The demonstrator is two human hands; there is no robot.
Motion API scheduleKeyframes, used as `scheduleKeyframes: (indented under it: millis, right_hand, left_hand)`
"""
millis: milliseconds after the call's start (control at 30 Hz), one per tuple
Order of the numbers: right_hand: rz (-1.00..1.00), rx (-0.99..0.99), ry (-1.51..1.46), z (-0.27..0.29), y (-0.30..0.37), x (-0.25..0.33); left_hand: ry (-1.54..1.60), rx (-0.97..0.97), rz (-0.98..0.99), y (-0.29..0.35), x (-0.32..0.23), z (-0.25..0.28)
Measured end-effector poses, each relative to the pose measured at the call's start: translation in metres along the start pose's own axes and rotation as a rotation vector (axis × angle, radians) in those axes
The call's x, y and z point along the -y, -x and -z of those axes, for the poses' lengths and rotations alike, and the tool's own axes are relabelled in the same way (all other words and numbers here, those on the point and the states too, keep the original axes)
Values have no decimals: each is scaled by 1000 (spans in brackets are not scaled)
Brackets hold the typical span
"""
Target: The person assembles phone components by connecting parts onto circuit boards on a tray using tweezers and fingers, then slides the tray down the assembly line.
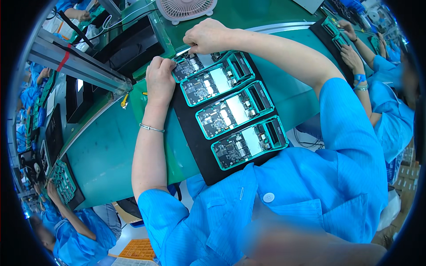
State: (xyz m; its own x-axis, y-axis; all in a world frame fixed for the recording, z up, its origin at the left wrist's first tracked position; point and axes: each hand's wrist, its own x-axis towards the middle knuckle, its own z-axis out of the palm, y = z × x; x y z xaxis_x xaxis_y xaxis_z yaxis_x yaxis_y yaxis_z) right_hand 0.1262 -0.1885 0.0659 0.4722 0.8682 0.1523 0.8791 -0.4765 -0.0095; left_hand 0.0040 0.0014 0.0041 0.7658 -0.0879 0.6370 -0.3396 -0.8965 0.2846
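Several teal-framed electronic housings with exposed circuit boards lie in a slanted row on a black mat. The farthest housing is partly covered by my hands. Its neighbour, a second housing, is nearer me, then a third housing and the nearest housing. My left hand is closed, fingertips against the left end of the farthest housing; whatever they grip is hidden. Above that housing's far edge, my right hand is bent down in a pinch. What lies between its fingers cannot be made out.
The mat rests on a green bench. A pink fan stands beyond my hands. Left of them rise a metal frame post and a black bin. Co-workers handle similar boards at left and right.
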Motion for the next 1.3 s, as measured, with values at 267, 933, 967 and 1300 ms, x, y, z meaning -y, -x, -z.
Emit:
scheduleKeyframes:
  millis: [267,933,967,1300]
  right_hand:
    - [13,-24,50,0,3,2]
    - [58,-24,38,-3,0,0]
    - [52,-27,38,-4,0,0]
    - [103,-172,22,6,25,7]
  left_hand:
    - [-6,-28,-6,3,1,-3]
    - [-17,23,-41,-3,2,-1]
    - [-15,54,-50,-4,2,1]
    - [185,19,-7,20,-10,14]
